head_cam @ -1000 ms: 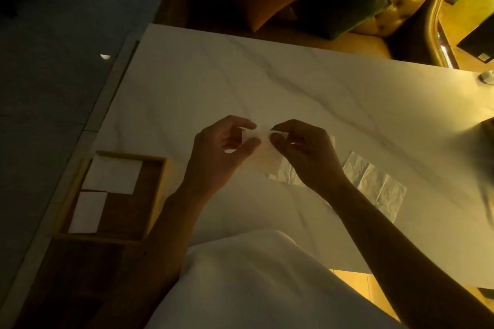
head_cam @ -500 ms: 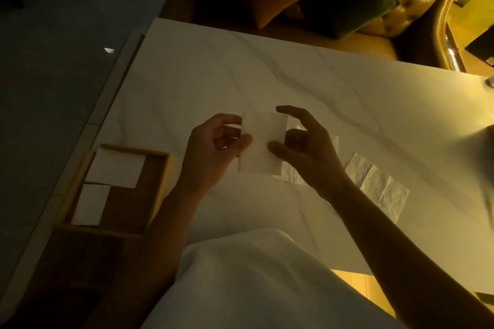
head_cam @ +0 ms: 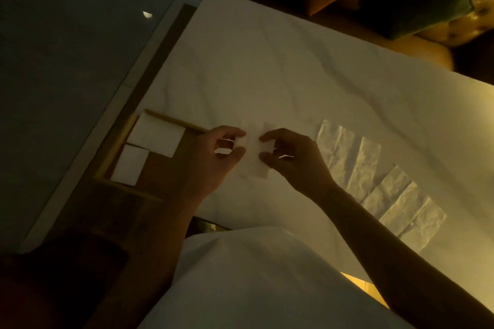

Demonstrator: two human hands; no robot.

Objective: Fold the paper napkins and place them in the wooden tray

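Both hands, left hand and right hand, pinch one folded napkin between them; wooden tray lies beside the left hand. Loose fingertip grips could let the fold spring open.

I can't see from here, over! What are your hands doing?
Both hands, left and right, pinching one small white folded paper napkin. Wooden tray holds two already. Path to it clear.
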